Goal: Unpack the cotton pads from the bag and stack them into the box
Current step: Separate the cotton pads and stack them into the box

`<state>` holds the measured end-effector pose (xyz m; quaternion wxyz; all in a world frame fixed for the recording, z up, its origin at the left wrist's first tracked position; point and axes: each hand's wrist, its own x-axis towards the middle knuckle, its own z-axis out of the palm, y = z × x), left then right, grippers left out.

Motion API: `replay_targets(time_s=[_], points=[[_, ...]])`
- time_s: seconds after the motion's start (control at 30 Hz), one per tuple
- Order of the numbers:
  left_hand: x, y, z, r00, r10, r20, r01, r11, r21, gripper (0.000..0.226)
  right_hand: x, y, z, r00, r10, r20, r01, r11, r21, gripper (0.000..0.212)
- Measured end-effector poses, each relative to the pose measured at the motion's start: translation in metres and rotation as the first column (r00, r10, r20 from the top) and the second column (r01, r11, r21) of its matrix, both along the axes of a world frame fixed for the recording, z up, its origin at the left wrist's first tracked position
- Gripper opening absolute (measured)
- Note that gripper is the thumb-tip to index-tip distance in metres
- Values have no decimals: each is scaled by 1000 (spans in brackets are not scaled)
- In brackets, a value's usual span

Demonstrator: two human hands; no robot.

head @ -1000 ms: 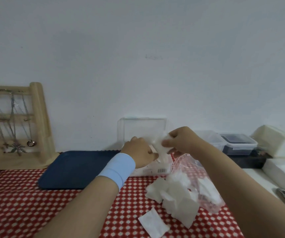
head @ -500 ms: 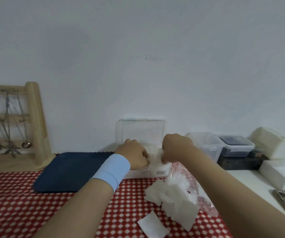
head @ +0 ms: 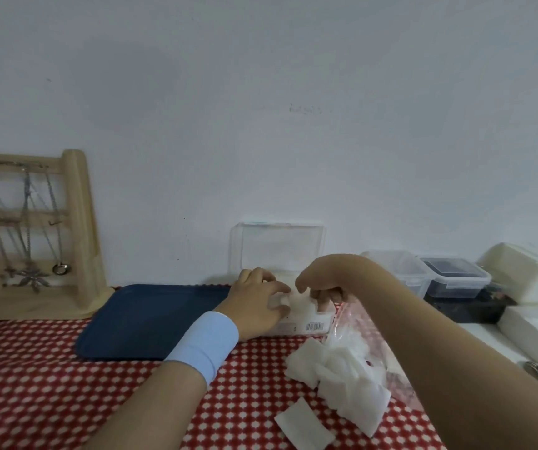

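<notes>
White stack of cotton pads (head: 297, 303) is being pinched from both sides over the open clear box (head: 313, 326) at the tabletop's far edge, with fingers of the left hand (head: 254, 305) and the right hand (head: 324, 279) being curled around it. Loose pads (head: 342, 378) are being left spilling from the plastic bag (head: 360, 323) by the box's front right corner, with the blue tray (head: 151, 319) being parked just left of it.

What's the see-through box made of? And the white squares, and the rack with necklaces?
The box looks like clear, glossy hard plastic: the wall shows through its raised lid. The white squares seem soft matte cotton, fluffy-edged. The rack looks like pale, smooth wood, likely unpainted.
</notes>
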<state>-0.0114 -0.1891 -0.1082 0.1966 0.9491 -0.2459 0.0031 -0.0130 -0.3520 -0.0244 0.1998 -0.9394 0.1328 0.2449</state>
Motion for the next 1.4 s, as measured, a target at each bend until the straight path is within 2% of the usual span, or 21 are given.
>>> replay_targets(time_s=[0.13,0.27,0.33,0.4,0.47,0.5,0.6,0.73,0.83,0.87,0.93,1.0,1.07,1.13,1.3,1.4], points=[[-1,-1,0,999,-24,-32,23,1000,-12,50,-3,12,-6,997,-77,-10,78,989,128,20],[-7,4,5,996,-43,-80,40,998,-38,58,-11,3,-4,997,-75,24,72,991,117,25],[-7,5,8,998,-27,-52,24,997,-73,54,-13,-10,0,989,-88,116,75,990,117,31],[-2,2,11,1000,-5,22,5,1000,-25,51,-9,-19,-5,942,-104,319,67,990,124,29],[3,-7,13,998,-7,59,2,997,78,52,-7,-23,-16,857,16,515,-27,1000,12,34],[5,-11,13,998,-13,55,4,990,144,53,-8,-23,-24,834,114,540,-93,993,-66,38],[8,-25,8,1000,-2,-18,7,954,298,57,-23,-21,-48,833,374,408,-309,926,-217,47],[10,-31,0,999,24,-45,-8,941,339,57,-25,-25,-68,809,508,295,-393,841,-371,42],[2,-28,5,1000,22,-15,-17,961,275,57,-28,-26,-61,779,511,362,-400,851,-341,44],[-3,-25,8,1000,27,16,-30,976,215,57,-31,-27,-57,765,467,443,-368,882,-294,45],[-16,-18,11,992,49,121,-55,997,54,55,-39,-27,-49,676,386,628,-299,922,-244,39],[-30,-11,13,967,71,245,-53,996,-78,42,-49,-24,-41,627,377,682,-283,926,-251,29],[-45,-6,13,967,84,242,-42,984,-172,26,-62,-17,-36,647,448,617,-347,893,-286,27],[-59,-2,9,991,82,109,-56,973,-224,16,-72,-8,-39,683,532,501,-432,847,-310,27],[-79,11,-15,989,91,-117,-115,968,-223,21,-79,4,-58,707,690,155,-560,680,-473,62],[-88,20,-25,972,119,-202,-175,941,-289,26,-81,7,-60,706,699,118,-555,649,-521,62]])
